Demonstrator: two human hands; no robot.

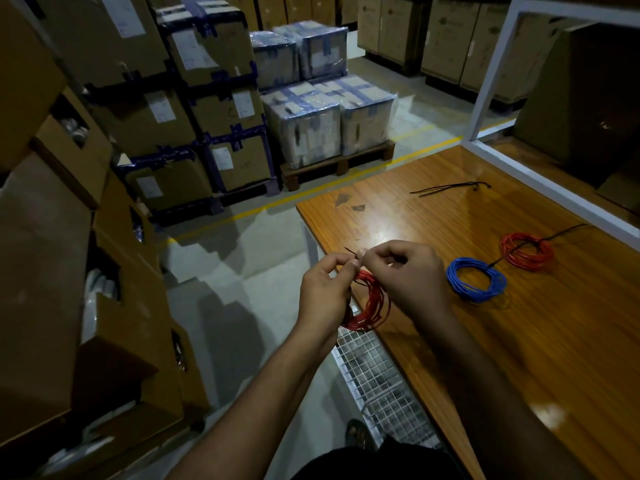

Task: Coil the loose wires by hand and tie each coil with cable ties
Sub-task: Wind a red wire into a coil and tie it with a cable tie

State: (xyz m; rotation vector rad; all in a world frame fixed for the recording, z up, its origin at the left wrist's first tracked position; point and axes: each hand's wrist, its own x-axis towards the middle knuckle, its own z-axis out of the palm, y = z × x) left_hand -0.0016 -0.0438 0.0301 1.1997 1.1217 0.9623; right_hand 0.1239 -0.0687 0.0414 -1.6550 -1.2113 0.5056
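Note:
A red wire coil (370,308) hangs between my hands just off the near left edge of the wooden table (519,341). My left hand (323,292) and my right hand (407,275) meet above the coil, and both pinch a thin black cable tie (350,252) whose tail sticks out to the upper left. The tie's loop around the coil is mostly hidden by my fingers. On the table to the right lie a blue coil (476,279) and another red coil (527,251), each with a black tie on it.
Loose black cable ties (450,188) lie at the far side of the table. A white shelf frame (498,74) stands along the right. Stacked cardboard boxes (194,109) and a pallet fill the left and back. A wire mesh rack (377,386) sits under the table edge.

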